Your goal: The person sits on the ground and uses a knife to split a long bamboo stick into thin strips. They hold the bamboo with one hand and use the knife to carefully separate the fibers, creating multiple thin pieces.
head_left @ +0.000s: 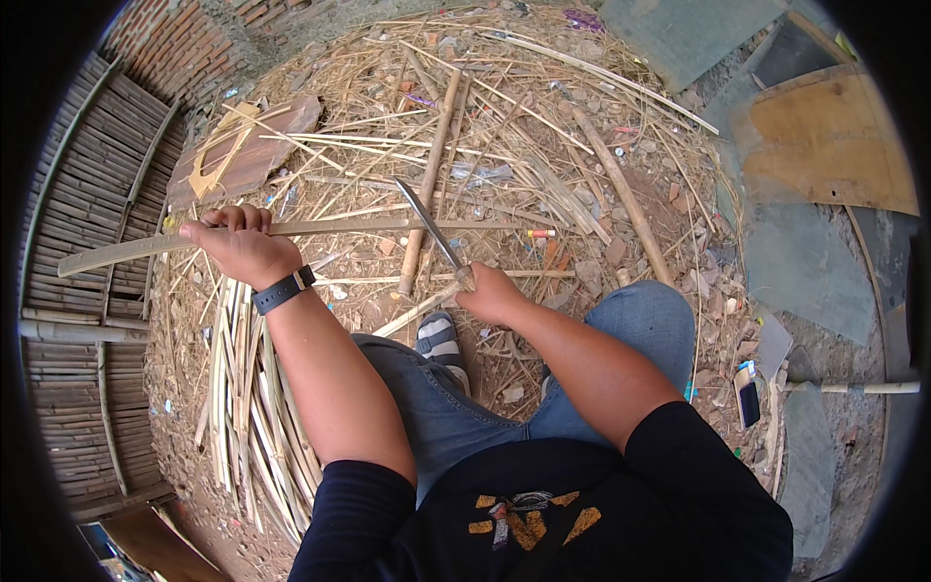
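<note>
Here a long bamboo strip [291, 231] runs across the view, clamped near its middle in the left hand [238, 242], whose fingers curl over the top of it. From that grip the strip reaches out far to the person's left, over a bamboo fence panel [82, 291], and to the right toward the knife. The right hand [490, 291] is closed tight around the handle of a knife [432, 228], and the blade slants up and away from that grip until its upper part meets the strip just right of the left hand's hold. A black watch [283, 290] sits on the left wrist, just behind the grip.

Below the left hand lies a bundle of split bamboo strips [247, 407] on the ground, beside the person's leg in blue jeans [436, 407]. A striped shoe [441, 341] shows just under the right hand. Beyond both grips, thicker bamboo poles [621, 194] lie among straw and shavings on the dirt ground [504, 126]. Farther off past the left hand rests a brown board [247, 145]. Well to the right of the knife hand, a phone [748, 393] lies on the ground.
</note>
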The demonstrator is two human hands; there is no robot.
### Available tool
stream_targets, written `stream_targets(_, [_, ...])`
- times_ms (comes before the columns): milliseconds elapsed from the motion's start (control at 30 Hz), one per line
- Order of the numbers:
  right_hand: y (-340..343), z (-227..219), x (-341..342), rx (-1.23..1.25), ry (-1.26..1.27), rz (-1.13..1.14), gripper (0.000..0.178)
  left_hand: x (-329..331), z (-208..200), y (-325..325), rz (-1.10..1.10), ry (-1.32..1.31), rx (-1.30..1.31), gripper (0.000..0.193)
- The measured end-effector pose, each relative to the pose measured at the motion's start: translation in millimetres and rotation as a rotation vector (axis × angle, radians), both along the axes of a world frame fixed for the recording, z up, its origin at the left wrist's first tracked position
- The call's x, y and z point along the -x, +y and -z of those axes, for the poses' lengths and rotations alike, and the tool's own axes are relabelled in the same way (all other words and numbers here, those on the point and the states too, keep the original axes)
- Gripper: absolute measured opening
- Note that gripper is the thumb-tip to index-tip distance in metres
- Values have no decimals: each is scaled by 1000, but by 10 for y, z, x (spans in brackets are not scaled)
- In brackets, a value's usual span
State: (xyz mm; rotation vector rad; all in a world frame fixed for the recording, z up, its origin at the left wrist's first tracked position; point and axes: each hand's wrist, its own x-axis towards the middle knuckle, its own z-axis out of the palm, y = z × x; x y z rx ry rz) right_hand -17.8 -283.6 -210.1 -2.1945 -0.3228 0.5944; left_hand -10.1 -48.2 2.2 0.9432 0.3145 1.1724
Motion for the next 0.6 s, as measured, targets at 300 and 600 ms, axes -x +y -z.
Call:
stream_targets(300, [3, 36, -4, -23, 2, 7, 46, -10, 0, -10, 3, 9, -6, 45])
stream_targets(600, [7, 86, -7, -15, -17, 9, 48, -24, 29, -42, -9, 36, -40, 46])
